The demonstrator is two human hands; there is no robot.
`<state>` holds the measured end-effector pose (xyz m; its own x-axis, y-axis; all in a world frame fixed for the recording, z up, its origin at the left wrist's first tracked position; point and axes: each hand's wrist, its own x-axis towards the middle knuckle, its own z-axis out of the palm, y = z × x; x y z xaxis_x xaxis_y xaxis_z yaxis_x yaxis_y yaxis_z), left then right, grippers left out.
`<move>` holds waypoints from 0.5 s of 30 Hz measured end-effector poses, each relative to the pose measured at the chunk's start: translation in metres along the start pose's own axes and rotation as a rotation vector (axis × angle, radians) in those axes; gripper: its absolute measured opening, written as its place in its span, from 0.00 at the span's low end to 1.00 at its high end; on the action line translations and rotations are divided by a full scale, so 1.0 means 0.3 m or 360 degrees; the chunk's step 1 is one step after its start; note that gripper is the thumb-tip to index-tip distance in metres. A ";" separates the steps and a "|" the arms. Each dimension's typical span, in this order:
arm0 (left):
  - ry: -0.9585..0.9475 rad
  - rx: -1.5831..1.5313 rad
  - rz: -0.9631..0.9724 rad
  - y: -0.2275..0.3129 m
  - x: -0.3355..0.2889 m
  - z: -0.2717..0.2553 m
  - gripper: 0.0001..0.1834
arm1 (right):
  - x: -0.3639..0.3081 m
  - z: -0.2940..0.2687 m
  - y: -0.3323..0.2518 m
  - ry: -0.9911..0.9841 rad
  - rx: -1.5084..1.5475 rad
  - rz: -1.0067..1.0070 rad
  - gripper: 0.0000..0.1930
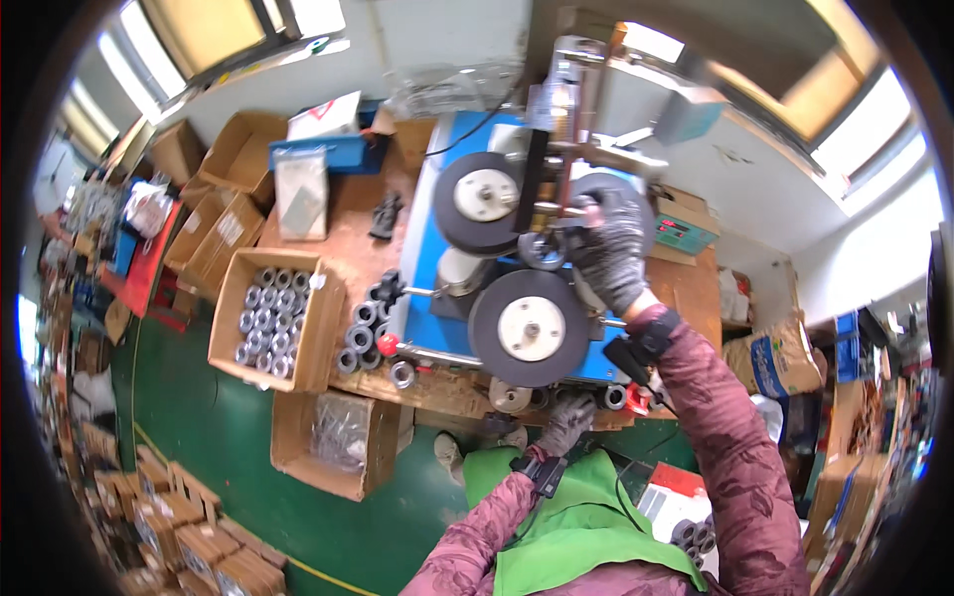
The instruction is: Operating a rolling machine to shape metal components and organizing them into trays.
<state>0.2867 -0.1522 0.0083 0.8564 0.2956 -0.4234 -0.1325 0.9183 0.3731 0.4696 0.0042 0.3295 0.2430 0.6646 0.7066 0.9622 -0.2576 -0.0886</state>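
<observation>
My right hand, in a grey glove, reaches over a blue bench machine with dark round wheels. Its fingers are closed by a metal rod in the upper middle of the machine; what they grip is hidden. Just left of those fingers sits a dark metal ring, between the upper left wheel and the front wheel. My left hand, also gloved, is low at the table's front edge with its fingers drawn together. Beside it lies a small metal ring; whether the hand holds anything is hidden.
Left of the machine stands a cardboard box full of metal rings. Several loose rings lie between box and machine. A lower carton holds clear plastic. A control box with a red display stands at the right rear.
</observation>
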 end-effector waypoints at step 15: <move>0.1305 0.2276 -0.0534 0.115 0.070 -0.674 0.17 | -0.033 -0.012 -0.044 0.0083 0.0480 0.0134 0.14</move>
<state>0.1992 -0.0611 -0.1546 0.2218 0.6227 -0.7503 0.9115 0.1410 0.3865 0.4540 -0.0017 0.3262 0.3239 0.6110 0.7223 0.9340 -0.0851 -0.3469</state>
